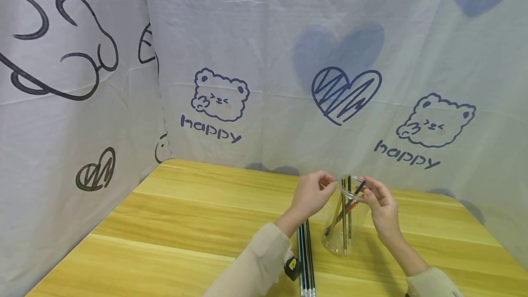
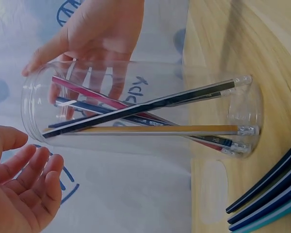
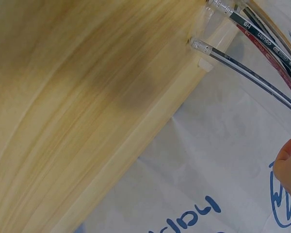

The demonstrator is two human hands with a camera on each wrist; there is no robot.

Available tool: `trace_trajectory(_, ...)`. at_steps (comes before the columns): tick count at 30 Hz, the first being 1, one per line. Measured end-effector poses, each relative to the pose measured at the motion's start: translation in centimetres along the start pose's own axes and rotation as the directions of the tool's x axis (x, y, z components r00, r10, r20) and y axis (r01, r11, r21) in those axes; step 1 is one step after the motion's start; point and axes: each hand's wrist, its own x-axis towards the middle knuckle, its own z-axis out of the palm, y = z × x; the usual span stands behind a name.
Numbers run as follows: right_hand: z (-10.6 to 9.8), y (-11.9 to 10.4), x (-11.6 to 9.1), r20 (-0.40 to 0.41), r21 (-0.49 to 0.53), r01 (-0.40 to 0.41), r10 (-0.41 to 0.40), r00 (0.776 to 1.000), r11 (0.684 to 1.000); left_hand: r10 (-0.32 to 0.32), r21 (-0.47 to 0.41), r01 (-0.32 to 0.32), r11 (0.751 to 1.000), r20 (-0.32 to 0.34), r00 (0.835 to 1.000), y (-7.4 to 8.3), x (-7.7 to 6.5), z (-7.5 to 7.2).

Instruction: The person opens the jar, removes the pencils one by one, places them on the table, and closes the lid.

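Note:
A tall clear plastic jar point(image 1: 336, 242) stands upright on the table, with several pencils point(image 2: 150, 129) leaning at different angles inside, eraser ends down. Yellow, black and red barrels show through its wall. My right hand point(image 1: 383, 212) holds the jar near its rim, thumb on the near side and fingers behind. Beside the rim on the opposite side is my left hand point(image 1: 311, 194). Its fingers are loosely bent, nothing shows between them, and the thumb tip is right at the rim in the left wrist view. Only part of the right hand point(image 3: 289, 170) appears in the right wrist view.
A row of dark and teal pencils point(image 1: 306, 260) lies on the wooden table point(image 1: 185, 223) left of the jar, partly under the left forearm. A small black-and-yellow object point(image 1: 293, 268) is by the left cuff. Printed white cloth point(image 1: 268, 127) hangs behind the table.

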Motion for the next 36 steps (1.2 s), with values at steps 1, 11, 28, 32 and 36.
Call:
trace_trajectory(1,0.0,0.0,0.0,0.001,-0.002,0.001,-0.001,1.000,1.000,0.010,0.008,-0.010,1.000,-0.009,1.000,0.1,0.0,0.0)
trace_trajectory(11,-0.1,0.1,0.0,0.009,-0.017,-0.002,0.002,1.000,1.000,0.224,0.116,-0.213,0.970,-0.097,0.970,1.1,0.0,0.2)
trace_trajectory(28,-0.2,0.5,0.0,-0.003,0.014,0.025,-0.025,1.000,1.000,0.414,0.507,-0.354,0.786,-0.006,0.910,1.3,-0.2,0.8)
trace_trajectory(32,-0.2,0.5,0.0,-0.005,0.018,0.019,-0.019,1.000,1.000,0.390,0.545,-0.345,0.764,0.035,0.920,1.1,-0.3,0.9)
trace_trajectory(36,-0.1,0.5,0.0,-0.012,0.010,0.009,-0.008,1.000,1.000,0.367,0.549,-0.340,0.764,0.064,0.928,1.0,-0.4,1.1)
